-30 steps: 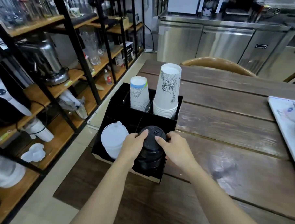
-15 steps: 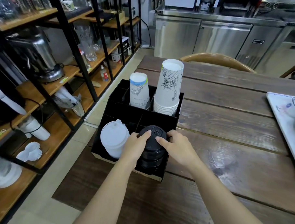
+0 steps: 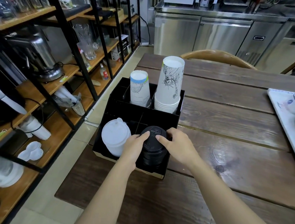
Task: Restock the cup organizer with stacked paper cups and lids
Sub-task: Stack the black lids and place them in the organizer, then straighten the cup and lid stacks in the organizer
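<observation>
Left hand: left hand was wrapped against the left side of the black lid stack; index fingertip lay on the top lid's rim; grasping, not slack
Right hand: right hand was cupped on the stack's right side; index fingertip pressed on the top lid, the other fingers curled round the far right edge; grasping the same stack
Stack between hands: black lids sat directly between the two palms; both hands in contact, neither nearer than the other
Long axis: stack stood roughly upright, axis running down into the compartment; any coming move looked to be straight down or straight up along that axis, judged from the grip
Compartment: front-right bay of the black cup organizer; lower lids were already below the wall, top lids stood proud of it; whether the stack had bottomed out could not be told
Neighbour left: white lid stack in the front-left bay, just beside the left hand; contact with the hand could not be told
Behind: short paper cup stack in the rear middle bay; tall paper cup stack in the rear-right bay; both inverted, well clear of the hands
Support: organizer rested on the near-left corner of the wooden table
Judgement: restock looked close to finished; black lids were the item in hand
</observation>
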The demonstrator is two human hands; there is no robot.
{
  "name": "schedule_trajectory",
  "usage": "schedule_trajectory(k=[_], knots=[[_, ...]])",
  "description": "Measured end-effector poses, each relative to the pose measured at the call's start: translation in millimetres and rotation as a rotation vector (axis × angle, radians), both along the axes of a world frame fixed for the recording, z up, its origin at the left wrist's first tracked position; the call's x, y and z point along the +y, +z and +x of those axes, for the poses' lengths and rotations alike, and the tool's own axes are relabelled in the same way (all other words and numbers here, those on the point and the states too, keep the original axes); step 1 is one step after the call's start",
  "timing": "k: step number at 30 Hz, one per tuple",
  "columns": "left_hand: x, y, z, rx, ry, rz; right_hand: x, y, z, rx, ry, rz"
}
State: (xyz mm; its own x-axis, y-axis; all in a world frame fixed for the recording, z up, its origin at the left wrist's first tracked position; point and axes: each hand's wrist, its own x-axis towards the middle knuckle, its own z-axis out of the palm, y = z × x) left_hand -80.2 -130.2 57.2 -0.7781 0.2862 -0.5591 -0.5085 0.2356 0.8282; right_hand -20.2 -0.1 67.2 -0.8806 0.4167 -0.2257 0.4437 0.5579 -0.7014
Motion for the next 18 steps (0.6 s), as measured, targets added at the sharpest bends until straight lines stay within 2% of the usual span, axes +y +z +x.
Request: schedule_trajectory(k=[11, 15, 18], knots=[[-6.1, 2.7, -0.7, 0.121, -0.008, -0.029, 0.3, 6.6, 3.4, 0.102, -0.077, -0.016], [-7.5, 29.5, -2.9, 0.298, 0.073, -0.015, 6.4, 22.0, 1.5, 0.258, -0.230, -0.049], [-2.4, 58.6, -9.8, 0.454, 0.106, 0.076, 19.5, 35.1, -4.9, 0.381, -0.322, -0.101]])
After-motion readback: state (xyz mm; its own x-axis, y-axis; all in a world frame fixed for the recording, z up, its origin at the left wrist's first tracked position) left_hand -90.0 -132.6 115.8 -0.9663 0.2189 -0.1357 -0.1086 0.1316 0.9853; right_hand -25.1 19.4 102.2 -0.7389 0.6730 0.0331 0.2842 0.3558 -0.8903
